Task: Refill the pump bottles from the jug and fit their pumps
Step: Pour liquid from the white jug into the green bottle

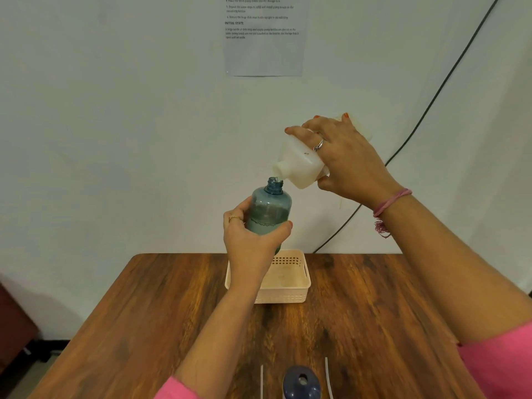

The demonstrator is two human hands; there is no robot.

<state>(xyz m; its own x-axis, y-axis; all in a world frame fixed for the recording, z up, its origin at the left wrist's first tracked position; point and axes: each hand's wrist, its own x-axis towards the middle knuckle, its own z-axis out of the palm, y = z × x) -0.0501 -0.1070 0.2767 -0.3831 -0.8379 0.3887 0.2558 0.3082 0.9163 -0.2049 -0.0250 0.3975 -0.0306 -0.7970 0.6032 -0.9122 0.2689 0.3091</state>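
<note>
Head view: the person is holding both containers up in the air above the brown wood-grain bench (359, 312). The left hand (250, 240) is wrapping a closed grip around the lower body of the translucent blue plastic pump bottle (270, 208), which is standing roughly upright with its threaded neck uncapped. The right hand (342, 159) is clamping its fingers over the back of the white plastic jug (299, 165), tipping it so the spout is pointing down-left, just above the bottle's mouth. A thin clear trickle seems to be passing from spout to neck, though it is too small to be sure.

To do this pour well, I judge the spout should be staying centred over the narrow neck, the tilt gentle, and the bottle level so nothing runs down its side. Watching the fill line and stopping short of the neck will be leaving room for the pump stem.

Containers: the blue bottle is showing a darker liquid level about halfway up. The jug is opaque, contents unseen. The cream perforated plastic basket (299, 283) on the bench below looks empty. A dark blue bottle (300, 383) is sitting at the near edge, contents not visible.
</note>
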